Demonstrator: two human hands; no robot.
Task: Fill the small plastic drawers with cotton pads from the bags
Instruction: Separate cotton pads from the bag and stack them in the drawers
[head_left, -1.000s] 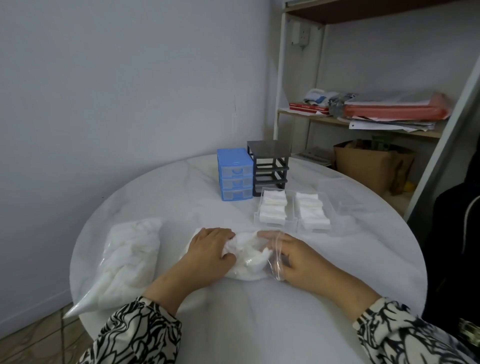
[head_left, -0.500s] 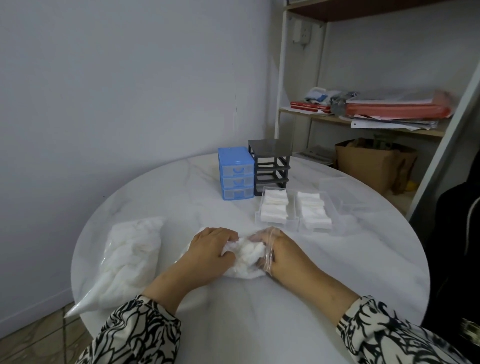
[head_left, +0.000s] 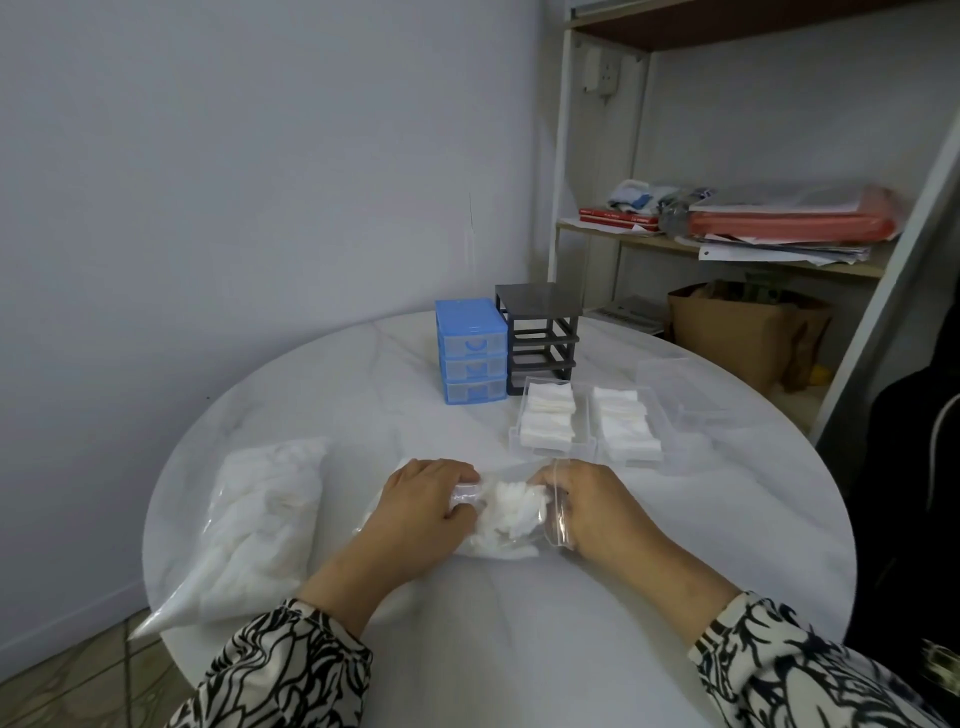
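Note:
A clear zip bag of cotton pads (head_left: 506, 525) lies on the round white table (head_left: 519, 649) in front of me. My left hand (head_left: 423, 506) grips the bag's left part, fingers curled over the plastic. My right hand (head_left: 587, 512) reaches into the bag's open mouth, its fingers among the pads and partly hidden. Behind the bag stand two clear drawers, one (head_left: 549, 415) and another (head_left: 626, 423), both holding stacked white pads. A third clear drawer (head_left: 685, 387) sits to their right, and it looks empty. A fuller bag of pads (head_left: 260, 525) lies at the left.
A blue three-drawer unit (head_left: 470, 351) and a dark grey frame without drawers (head_left: 540, 332) stand at the table's far side. A shelf with papers and folders (head_left: 789, 223) and a cardboard box (head_left: 743, 332) are behind on the right. The wall is close on the left.
My right hand has slid left from the bag's edge into its open mouth, bunching the pads towards my left hand. The left hand has stayed on the bag.

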